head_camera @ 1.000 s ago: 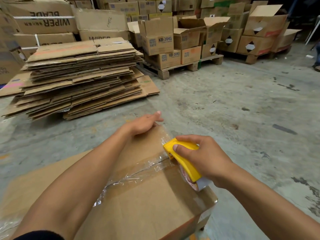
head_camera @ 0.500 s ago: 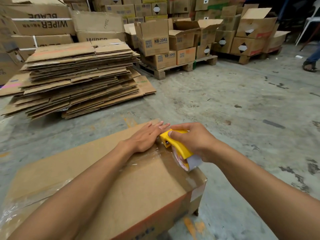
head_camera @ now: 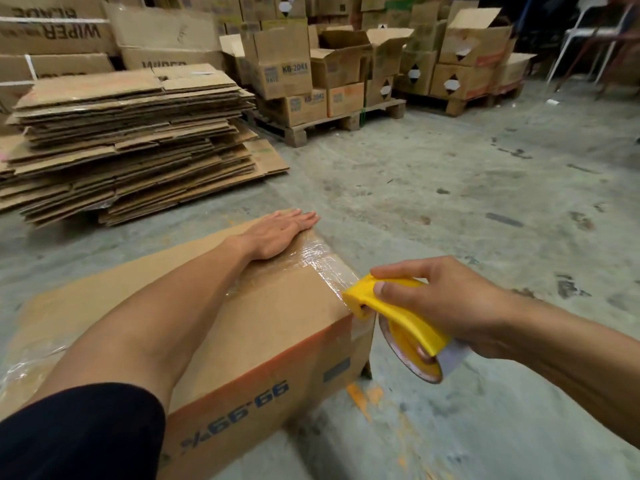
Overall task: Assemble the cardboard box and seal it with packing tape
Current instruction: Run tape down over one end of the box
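Observation:
A brown cardboard box (head_camera: 277, 320) with blue print on its side lies on the concrete floor in front of me. Clear packing tape (head_camera: 322, 259) runs wrinkled across its top to the far right corner. My left hand (head_camera: 280, 233) lies flat, fingers together, on the taped top near the far edge. My right hand (head_camera: 446, 303) grips a yellow tape dispenser (head_camera: 398, 320) with its roll hanging below. The dispenser's nose sits at the box's right corner, just over the edge, with tape still joined to it.
A tall stack of flattened cartons (head_camera: 128, 140) lies on the floor to the left. Wooden pallets (head_camera: 332, 123) loaded with open and closed boxes stand behind. White chair legs (head_camera: 571, 43) show at the far right. Bare concrete spreads to the right.
The right hand has drawn the dispenser from the box's top down over the right corner. The left hand slid further along the tape to the far edge and flattened.

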Available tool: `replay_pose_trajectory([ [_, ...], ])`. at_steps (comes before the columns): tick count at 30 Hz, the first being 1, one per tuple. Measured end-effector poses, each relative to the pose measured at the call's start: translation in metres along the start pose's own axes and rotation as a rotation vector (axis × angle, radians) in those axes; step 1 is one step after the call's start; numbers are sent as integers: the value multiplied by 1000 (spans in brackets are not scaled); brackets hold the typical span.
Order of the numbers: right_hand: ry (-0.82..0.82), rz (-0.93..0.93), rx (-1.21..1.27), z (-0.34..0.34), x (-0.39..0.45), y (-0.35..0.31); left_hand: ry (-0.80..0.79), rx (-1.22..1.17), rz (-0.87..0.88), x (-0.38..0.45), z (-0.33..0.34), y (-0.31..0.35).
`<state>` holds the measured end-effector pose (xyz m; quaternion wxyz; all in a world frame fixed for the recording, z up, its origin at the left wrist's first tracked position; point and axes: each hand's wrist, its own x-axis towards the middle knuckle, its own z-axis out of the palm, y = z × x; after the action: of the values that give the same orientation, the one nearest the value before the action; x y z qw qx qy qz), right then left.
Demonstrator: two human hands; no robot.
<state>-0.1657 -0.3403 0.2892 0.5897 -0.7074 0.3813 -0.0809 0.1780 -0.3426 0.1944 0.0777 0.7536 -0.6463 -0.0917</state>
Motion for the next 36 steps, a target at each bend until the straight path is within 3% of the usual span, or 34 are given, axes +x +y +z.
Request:
replay_pose_trajectory([
  [14, 59, -17, 24, -1, -15, 58, -11, 141, -157, -4, 1, 26],
  [16, 46, -8, 30, -1, -14, 61, 12, 132, -95, -10, 2, 42],
  [18, 16, 3, 71, 2, -11, 64, 24, 71, 86, -22, 8, 69],
  [21, -14, -6, 126, 7, -9, 68, -77, 17, 311, -40, 23, 114],
  [25, 20, -40, 104, 2, 0, 65, -72, 23, 312, -47, 37, 132],
  [28, 23, 125, 119, -8, 13, 77, -47, 48, 313, -46, 38, 131],
  [31, -55, 335, -152, -6, 16, 124, -51, 67, 307, -48, 39, 131],
  [36, -72, 359, -301, -9, 32, 146, -40, 48, 271, -46, 38, 139],
])
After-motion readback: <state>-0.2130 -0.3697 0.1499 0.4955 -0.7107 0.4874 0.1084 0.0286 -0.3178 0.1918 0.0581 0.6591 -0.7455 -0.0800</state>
